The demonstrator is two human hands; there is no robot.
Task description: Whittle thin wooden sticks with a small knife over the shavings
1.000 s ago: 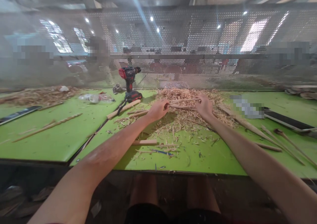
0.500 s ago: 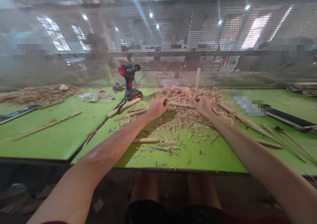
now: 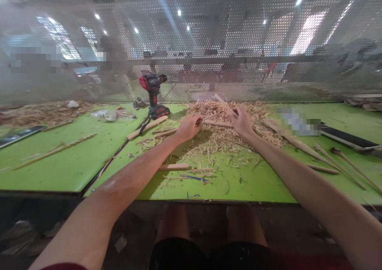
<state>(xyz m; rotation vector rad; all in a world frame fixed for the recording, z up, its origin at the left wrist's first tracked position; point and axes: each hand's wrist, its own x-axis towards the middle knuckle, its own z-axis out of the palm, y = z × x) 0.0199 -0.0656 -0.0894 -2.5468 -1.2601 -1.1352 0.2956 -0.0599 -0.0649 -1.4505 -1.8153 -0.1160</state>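
My left hand (image 3: 190, 127) is curled closed above the bench, its fingers at the near end of a slim pale wooden stick (image 3: 219, 123). That stick runs across toward my right hand (image 3: 242, 121), which grips a flat wooden strip (image 3: 223, 102) between thumb and fingers. The strip leans up and to the left, its top end free. Whether my right fingers also touch the stick is hidden. Beneath and behind both hands spreads a heap of curly wood shavings (image 3: 205, 109).
A cordless drill (image 3: 153, 93) stands upright at the back left, near a clear plastic bottle (image 3: 112, 115). Wooden sticks (image 3: 301, 144) and a dark flat device (image 3: 349, 136) lie to the right. A short wooden slat (image 3: 174, 167) rests near the front edge. Perforated metal screening (image 3: 203, 43) rises behind.
The wooden strip in my right hand has tipped from nearly upright to leaning left. My left hand has stayed almost in place, and the view has shifted slightly.
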